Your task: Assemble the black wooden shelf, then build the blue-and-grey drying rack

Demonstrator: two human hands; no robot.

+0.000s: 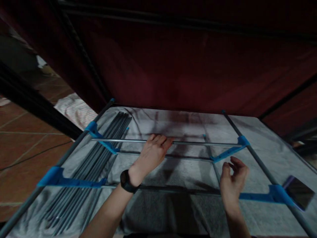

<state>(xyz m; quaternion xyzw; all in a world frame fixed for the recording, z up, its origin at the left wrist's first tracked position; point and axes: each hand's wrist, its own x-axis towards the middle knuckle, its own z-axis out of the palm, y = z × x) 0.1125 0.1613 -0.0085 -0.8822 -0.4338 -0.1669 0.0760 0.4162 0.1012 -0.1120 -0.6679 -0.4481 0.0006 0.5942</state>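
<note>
My left hand [155,150], with a dark band on the wrist, has its fingers closed over a thin grey metal tube [198,143]. This tube runs crosswise, its left end by a blue plastic bracket [102,140] and its right end at another blue bracket [230,152]. My right hand [232,180] hovers just below the right bracket, fingers curved and thumb apart, with nothing visible in it. Lower down, two larger blue brackets, one at left [58,178] and one at right [277,195], sit on the long side poles [262,165]. The right hand partly covers the lower right bracket.
A bundle of loose grey tubes [91,178] lies at left on the pale cloth [148,115]. A phone [298,191] rests at the right. Behind rises a dark red fabric wall [173,66] with black frame bars. Tiled floor [22,135] shows at left.
</note>
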